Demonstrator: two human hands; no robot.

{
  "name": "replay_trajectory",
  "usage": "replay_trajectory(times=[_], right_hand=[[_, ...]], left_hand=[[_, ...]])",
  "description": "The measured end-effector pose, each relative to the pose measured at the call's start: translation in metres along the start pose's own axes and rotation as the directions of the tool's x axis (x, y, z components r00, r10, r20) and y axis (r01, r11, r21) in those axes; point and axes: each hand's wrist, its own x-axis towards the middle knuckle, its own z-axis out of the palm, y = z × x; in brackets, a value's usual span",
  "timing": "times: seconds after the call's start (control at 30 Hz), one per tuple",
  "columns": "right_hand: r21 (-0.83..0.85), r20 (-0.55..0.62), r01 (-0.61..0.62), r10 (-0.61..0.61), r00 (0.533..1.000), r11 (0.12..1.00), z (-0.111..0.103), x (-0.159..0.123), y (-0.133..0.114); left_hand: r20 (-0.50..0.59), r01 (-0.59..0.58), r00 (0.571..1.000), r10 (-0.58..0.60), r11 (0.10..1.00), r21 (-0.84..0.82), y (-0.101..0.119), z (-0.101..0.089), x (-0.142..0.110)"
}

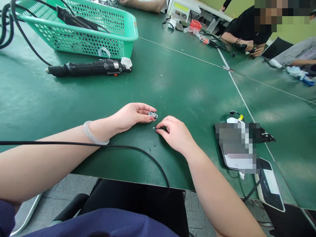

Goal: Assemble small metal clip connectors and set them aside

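My left hand (130, 116) rests on the green table mat (172, 82) and pinches a small circuit board (153, 115) between thumb and fingertips. A pale bangle (92, 135) circles that wrist. Just to the right, my right hand (175, 133) is curled, its fingertips pinching a tiny dark part (154, 128) against the mat. The two hands are a few centimetres apart, the small part lying just below the board.
A black electric screwdriver (86, 68) lies at the back left, in front of a green plastic basket (81, 29) holding cables. A black cable (138, 151) runs under my left forearm. A phone and devices (247, 158) sit at the right. Other people work at the far right.
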Motion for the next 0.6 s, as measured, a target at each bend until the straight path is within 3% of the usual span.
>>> replay_trajectory(times=[0.6], right_hand=[[-0.022,-0.107,-0.013,0.011,0.994,1.0,-0.002,0.007,0.015]], left_hand=[[0.014,0.003,1.0,-0.003,1.0,-0.01,0.0,0.0,-0.001]])
